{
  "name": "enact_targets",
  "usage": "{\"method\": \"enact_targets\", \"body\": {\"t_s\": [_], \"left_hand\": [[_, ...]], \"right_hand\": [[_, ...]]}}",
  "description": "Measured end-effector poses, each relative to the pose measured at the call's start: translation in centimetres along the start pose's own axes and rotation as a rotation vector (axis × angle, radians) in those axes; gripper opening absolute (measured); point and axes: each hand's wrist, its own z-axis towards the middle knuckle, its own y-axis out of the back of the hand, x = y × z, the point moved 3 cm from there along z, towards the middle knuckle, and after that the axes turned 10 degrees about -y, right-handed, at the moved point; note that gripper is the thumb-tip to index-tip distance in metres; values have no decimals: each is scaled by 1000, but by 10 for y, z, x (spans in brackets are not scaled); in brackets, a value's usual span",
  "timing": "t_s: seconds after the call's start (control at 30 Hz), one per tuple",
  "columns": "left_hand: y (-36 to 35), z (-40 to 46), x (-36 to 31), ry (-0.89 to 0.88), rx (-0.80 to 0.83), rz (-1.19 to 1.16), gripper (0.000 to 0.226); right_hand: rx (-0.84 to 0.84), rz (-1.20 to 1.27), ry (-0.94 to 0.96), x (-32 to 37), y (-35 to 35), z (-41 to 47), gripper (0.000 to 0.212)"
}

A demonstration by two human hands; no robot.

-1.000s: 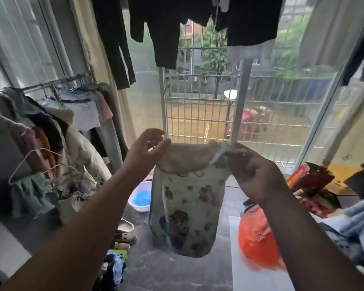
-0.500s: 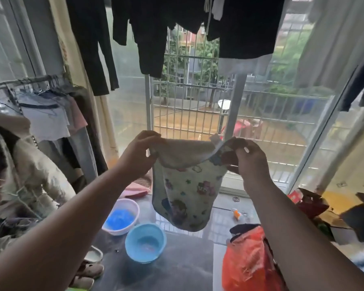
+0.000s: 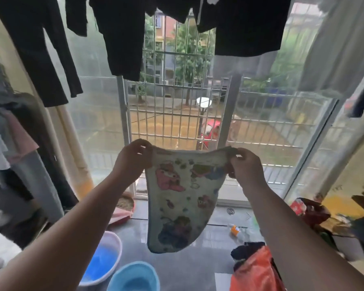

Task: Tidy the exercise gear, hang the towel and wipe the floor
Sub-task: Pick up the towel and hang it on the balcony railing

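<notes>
A small pale towel [image 3: 182, 198] printed with cartoon bears hangs spread in front of me, held up by its two top corners. My left hand [image 3: 132, 159] pinches the left corner and my right hand [image 3: 245, 168] pinches the right corner. The towel dangles free above the grey floor [image 3: 187, 267], below a row of dark clothes [image 3: 122, 36] hanging overhead. No exercise gear is visible.
A barred window [image 3: 177, 114] fills the wall ahead. Two blue basins [image 3: 132, 277] and a white-rimmed basin [image 3: 102, 262] stand on the floor at lower left. An orange bag [image 3: 254, 274] lies at lower right, a clothes rack [image 3: 11, 143] stands left, and clutter [image 3: 309, 213] sits right.
My hands have pulled apart and stretched the towel's top edge flat, so it hangs open. My view has tilted up toward the window and the hanging clothes.
</notes>
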Motion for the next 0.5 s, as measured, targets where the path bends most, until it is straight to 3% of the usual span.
{"method": "enact_targets", "body": {"t_s": [0.27, 0.5], "left_hand": [[-44, 134, 38, 121, 45, -241, 11], [-120, 260, 74, 83, 28, -257, 10]], "right_hand": [[-30, -145, 152, 15, -36, 124, 21], [59, 10, 116, 4, -49, 265, 35]]}}
